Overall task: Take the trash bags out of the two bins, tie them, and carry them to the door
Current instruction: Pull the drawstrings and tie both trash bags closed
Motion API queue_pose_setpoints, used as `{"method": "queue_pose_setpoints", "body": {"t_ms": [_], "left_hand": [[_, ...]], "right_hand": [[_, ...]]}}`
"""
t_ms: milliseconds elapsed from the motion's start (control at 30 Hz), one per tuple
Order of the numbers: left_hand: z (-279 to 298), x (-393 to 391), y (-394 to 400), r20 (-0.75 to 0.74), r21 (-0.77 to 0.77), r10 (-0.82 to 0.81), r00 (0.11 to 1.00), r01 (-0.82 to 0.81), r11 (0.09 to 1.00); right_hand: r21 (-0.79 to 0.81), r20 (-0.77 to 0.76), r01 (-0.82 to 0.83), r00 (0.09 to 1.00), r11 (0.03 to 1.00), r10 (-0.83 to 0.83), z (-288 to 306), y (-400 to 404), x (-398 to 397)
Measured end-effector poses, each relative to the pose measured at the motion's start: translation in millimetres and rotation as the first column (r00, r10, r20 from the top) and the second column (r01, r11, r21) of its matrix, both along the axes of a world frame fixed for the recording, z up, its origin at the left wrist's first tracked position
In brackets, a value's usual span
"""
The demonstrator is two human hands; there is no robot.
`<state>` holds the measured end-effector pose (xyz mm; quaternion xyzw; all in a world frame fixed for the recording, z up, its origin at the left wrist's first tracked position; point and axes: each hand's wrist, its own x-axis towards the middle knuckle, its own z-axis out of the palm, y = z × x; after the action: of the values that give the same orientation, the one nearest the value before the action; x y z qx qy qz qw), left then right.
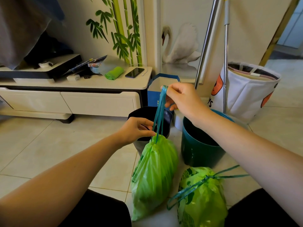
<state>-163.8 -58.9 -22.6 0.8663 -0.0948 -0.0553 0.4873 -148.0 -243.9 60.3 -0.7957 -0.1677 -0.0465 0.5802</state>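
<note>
Right hand (182,97) closed on teal drawstring loops (159,112), pulled up taut; left hand (136,130) pinches the cinched neck of green plastic trash bag (154,174), standing on tiled floor (49,145). Behind it: dark round bin (167,118); to the right, teal round plastic bin (200,149), both unlined. Second green trash bag (201,199), drawstring tied, sits in front of teal bin.

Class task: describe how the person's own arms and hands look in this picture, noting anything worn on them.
Both forearms are bare up to the picture's edge, with no sleeves in view. The left hand and right hand wear no gloves, and no rings, watch or bracelet can be seen on either. Below the arms, dark black clothing covers the knees.
</note>
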Motion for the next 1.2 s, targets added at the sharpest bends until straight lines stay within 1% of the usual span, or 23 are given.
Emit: {"method": "queue_pose_setpoints", "body": {"t_ms": [133,333,400,467,633,767,867,900,967,1033,1133,1200], "left_hand": [[0,-2,-3,-0.027,0.010,-0.074,0.997,0.074,0.997],[-2,0,-6,-0.064,-0.008,-0.044,0.997,0.044,0.999],[-2,0,-5,-0.091,-0.018,-0.048,0.995,0.046,0.999],[-1,0,-4,-0.123,-0.060,-0.051,0.991,0.043,0.997],[-5,3,4,-0.169,-0.139,0.033,0.985,-0.057,0.989],[-10,6,8,-0.237,-0.153,0.100,0.966,-0.138,0.979],[-13,8,11,-0.272,-0.189,0.188,0.944,-0.244,0.951],[-13,8,12,-0.271,-0.187,0.200,0.942,-0.255,0.949],[-12,7,11,-0.222,-0.108,0.156,0.962,-0.184,0.977],[-10,4,6,-0.163,0.003,0.052,0.985,-0.052,0.999],[-10,2,-4,-0.093,0.137,-0.095,0.991,0.107,0.985],[-11,1,-8,-0.085,0.191,-0.177,0.980,0.191,0.963]], "right_hand": [[0.052,-0.073,-0.013,0.997,0.999,0.017,0,0,-1],[0.091,-0.107,-0.018,0.994,0.996,0.028,0,0,-2],[0.087,-0.096,-0.006,0.995,0.996,0.014,0,0,-1],[0.075,-0.076,0.017,0.997,0.997,-0.012,0,0,-1],[0.084,-0.039,0.065,0.997,0.994,-0.062,4,-5,0],[0.078,-0.013,0.072,0.997,0.994,-0.072,7,-9,-1],[0.114,-0.015,0.069,0.998,0.991,-0.067,8,-10,0],[0.130,-0.024,0.065,0.998,0.989,-0.062,9,-10,0],[0.169,-0.044,0.047,0.998,0.984,-0.040,9,-9,-3],[0.200,-0.050,0.030,0.999,0.979,-0.020,10,-6,-6],[0.214,-0.047,0.027,0.999,0.976,-0.017,11,-3,-7],[0.233,-0.048,0.031,0.999,0.972,-0.020,11,-2,-7]]}}
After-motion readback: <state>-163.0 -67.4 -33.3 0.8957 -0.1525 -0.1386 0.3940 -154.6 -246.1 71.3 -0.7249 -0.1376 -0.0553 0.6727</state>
